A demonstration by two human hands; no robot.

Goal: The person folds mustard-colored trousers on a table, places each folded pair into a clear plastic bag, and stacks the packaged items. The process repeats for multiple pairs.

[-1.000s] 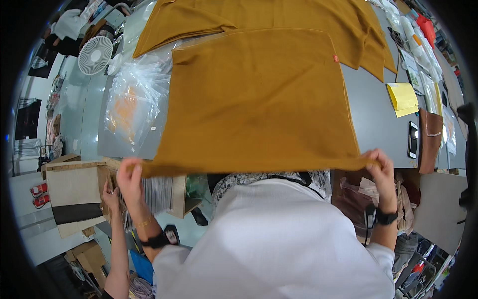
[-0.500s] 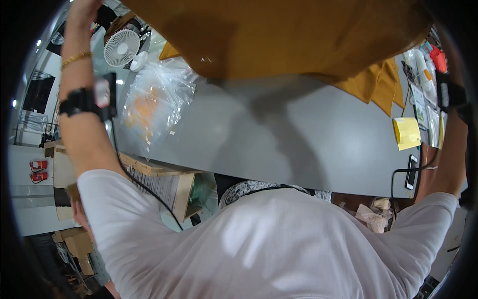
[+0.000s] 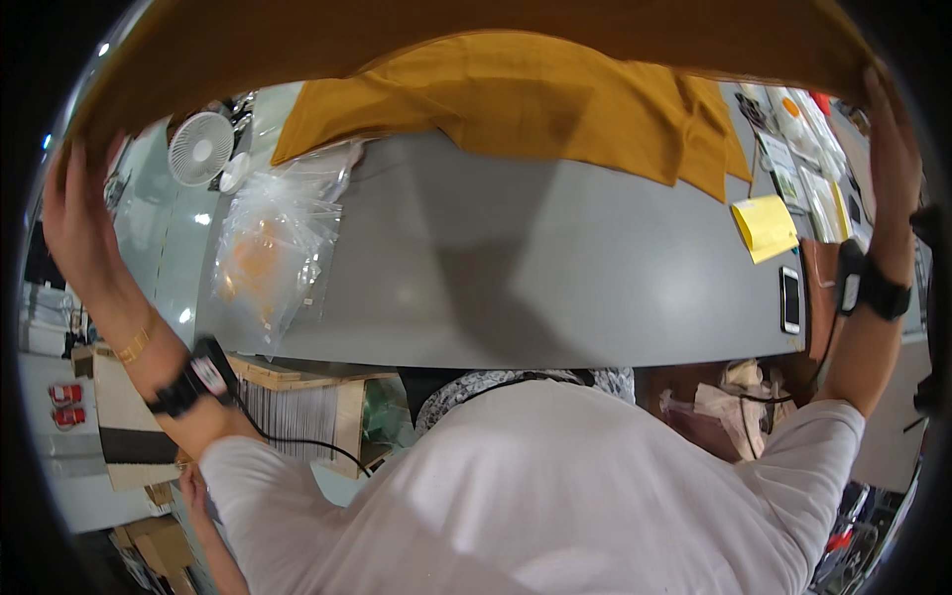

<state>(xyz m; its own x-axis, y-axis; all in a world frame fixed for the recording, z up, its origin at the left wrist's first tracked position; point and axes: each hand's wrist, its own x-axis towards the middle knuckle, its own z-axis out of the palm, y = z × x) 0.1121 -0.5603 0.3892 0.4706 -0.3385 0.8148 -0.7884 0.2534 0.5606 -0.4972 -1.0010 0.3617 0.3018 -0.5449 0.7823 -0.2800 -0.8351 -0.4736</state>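
A wide mustard-brown cloth (image 3: 595, 45) is stretched across the top of the view, lifted above the table. My left hand (image 3: 79, 213) grips its left end, thumb and fingers closed on the edge and their tips partly hidden by it. At the far right my right hand (image 3: 892, 149) is raised to the opposite end, its fingertips against the cloth. Beneath, more mustard cloth (image 3: 535, 109) lies on the far part of the grey table (image 3: 595, 288); whether it is one piece with the raised cloth I cannot tell.
Clear plastic bags (image 3: 273, 248) lie on the table's left, near a white fan (image 3: 201, 149). Toward the right are a yellow packet (image 3: 764, 228), a phone (image 3: 789, 299) and wrapped items. Another person's hand (image 3: 195, 488) shows at lower left, beside a wooden box of sheets (image 3: 302, 412).
Both my hands have come nearer and spread wide, bringing the cloth's ends into view. The raised cloth has moved up the picture, uncovering the cloth on the table.
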